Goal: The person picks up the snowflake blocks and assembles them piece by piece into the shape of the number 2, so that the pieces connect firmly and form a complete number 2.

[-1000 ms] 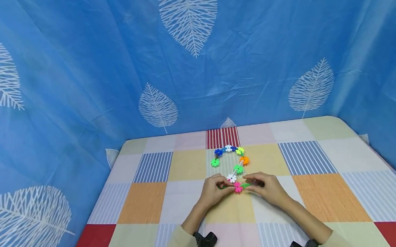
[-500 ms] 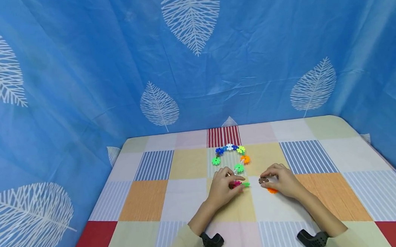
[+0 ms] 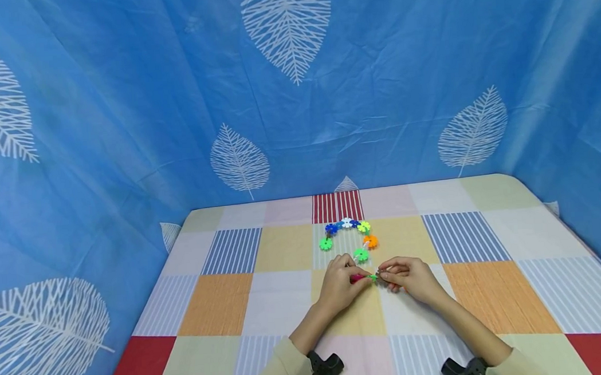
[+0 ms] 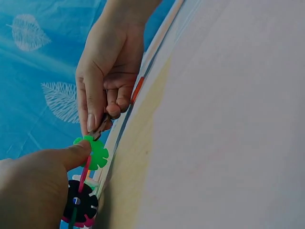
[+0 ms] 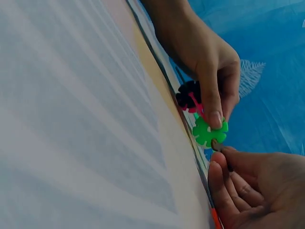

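Note:
My left hand [image 3: 337, 284] pinches a bright green notched flower disc [image 4: 100, 156] between thumb and fingers. From that disc a pink flower disc [image 5: 196, 102] runs back to a dark one [image 4: 82, 207], interlocked in a chain. My right hand [image 3: 413, 281] pinches a brown flower disc [image 4: 98, 131] by its edge, right at the green disc's rim. In the right wrist view the brown disc's edge [image 5: 216, 144] meets a notch of the green one. An orange disc [image 4: 137, 90] shows beside the right hand's lower fingers, mostly hidden.
Beyond the hands the chain curves over the patchwork cloth [image 3: 282, 303]: green [image 3: 361, 255], orange [image 3: 370, 241], yellow [image 3: 364, 227], white [image 3: 346, 223], blue [image 3: 331, 229] and green [image 3: 326, 244] discs. Blue leaf-print curtains [image 3: 377, 91] stand behind and at both sides.
The right hand let go near the pink disc and drew right, showing the brown and orange discs. It has since come back left, bringing the brown disc to the green one held by the left hand.

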A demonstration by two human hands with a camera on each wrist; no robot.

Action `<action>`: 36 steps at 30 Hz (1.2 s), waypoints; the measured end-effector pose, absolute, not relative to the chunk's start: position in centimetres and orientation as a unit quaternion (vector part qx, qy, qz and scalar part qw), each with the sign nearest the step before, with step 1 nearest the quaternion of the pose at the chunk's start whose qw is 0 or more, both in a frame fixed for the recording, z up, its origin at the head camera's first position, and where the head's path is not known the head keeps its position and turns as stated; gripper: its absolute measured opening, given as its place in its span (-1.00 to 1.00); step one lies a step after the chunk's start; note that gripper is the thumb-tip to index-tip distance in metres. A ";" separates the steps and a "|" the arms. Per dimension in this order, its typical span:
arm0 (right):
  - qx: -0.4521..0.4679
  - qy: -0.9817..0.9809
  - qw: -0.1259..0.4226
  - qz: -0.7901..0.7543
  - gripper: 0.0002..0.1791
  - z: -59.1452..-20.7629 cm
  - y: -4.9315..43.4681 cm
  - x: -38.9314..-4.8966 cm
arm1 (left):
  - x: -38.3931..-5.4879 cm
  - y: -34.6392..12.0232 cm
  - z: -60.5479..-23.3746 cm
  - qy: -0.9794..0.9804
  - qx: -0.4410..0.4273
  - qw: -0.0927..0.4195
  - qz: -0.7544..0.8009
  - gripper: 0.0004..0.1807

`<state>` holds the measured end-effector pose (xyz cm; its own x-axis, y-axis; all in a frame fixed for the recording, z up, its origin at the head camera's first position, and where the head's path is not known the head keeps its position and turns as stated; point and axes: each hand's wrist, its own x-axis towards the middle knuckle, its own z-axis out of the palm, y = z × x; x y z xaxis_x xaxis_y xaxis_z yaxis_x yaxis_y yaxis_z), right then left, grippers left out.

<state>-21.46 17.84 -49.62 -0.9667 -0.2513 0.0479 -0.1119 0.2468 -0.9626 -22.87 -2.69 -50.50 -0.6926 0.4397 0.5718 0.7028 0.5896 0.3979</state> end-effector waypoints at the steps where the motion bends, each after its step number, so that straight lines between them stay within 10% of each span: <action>1: -0.115 0.784 0.060 -0.607 -0.76 -49.7 17.7 -21.4 | -22.9 -2.7 -50.5 -0.866 -0.329 0.211 -0.313 -0.87; 21: -0.095 0.800 0.060 -0.589 -0.73 -49.5 16.9 -21.6 | -22.8 -2.7 -51.0 -0.829 -0.326 0.207 -0.404 -0.87; 28: -0.163 0.884 -0.020 -0.438 -0.67 -48.7 20.4 -21.9 | -22.7 -2.7 -50.8 -0.856 -0.332 0.219 -0.330 -0.89; 36: -0.241 0.885 0.037 -0.397 -0.61 -49.3 24.7 -21.3 | -22.8 -2.7 -50.8 -0.854 -0.339 0.251 -0.305 -0.87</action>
